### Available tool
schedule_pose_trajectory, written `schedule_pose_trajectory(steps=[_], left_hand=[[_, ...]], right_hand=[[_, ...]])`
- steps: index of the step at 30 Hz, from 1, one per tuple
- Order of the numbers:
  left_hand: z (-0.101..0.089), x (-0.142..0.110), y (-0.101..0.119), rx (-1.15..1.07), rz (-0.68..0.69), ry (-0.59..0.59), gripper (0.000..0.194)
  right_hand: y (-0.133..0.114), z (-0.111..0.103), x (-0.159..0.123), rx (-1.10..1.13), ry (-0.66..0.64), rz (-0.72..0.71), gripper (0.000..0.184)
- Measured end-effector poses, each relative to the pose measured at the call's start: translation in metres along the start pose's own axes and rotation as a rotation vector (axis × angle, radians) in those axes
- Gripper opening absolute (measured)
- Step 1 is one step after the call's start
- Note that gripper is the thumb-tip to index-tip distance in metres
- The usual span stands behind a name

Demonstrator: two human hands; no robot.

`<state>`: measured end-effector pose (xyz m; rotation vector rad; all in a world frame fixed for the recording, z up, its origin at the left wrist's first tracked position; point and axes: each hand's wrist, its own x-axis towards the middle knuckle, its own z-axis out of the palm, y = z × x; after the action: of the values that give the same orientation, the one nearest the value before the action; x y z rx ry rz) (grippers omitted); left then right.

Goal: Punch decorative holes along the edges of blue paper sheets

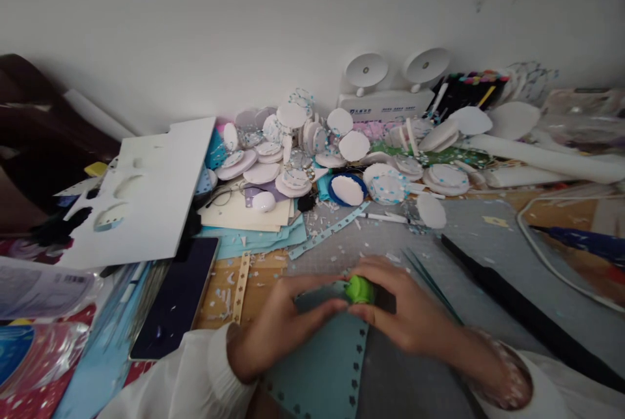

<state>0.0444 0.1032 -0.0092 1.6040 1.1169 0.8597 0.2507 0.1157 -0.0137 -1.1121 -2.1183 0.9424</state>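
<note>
Green punch [360, 289], one, sits at the far corner of one blue sheet [322, 364], your right hand [398, 302] closed on it. Your left hand [288, 318] pinches the sheet; one phone [178, 302] lies further left.

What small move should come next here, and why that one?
Probably squeeze the green punch with the right hand: it sits at the edge of the blue paper, the left hand holds that paper, and small holes already line its right edge.

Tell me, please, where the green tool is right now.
In the head view, the green tool is below and right of centre, in the right hand, at the far edge of the blue sheet.
</note>
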Motion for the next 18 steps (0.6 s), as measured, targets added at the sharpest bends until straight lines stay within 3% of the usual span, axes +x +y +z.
schedule_pose_trajectory(steps=[5,9,14,18], left_hand=[[-0.003,0.002,-0.005,0.037,-0.054,0.018,0.019],[-0.004,0.004,-0.006,0.084,-0.136,0.031,0.020],[-0.005,0.005,-0.004,0.072,-0.145,-0.040,0.021],[-0.005,0.005,-0.003,0.084,-0.134,-0.033,0.020]], right_hand=[[0.010,-0.013,-0.002,0.388,0.104,0.212,0.024],[0.022,-0.017,-0.001,0.621,0.222,0.293,0.041],[0.021,-0.016,0.004,0.679,0.120,0.395,0.048],[0.018,-0.015,0.005,0.749,0.141,0.400,0.050]])
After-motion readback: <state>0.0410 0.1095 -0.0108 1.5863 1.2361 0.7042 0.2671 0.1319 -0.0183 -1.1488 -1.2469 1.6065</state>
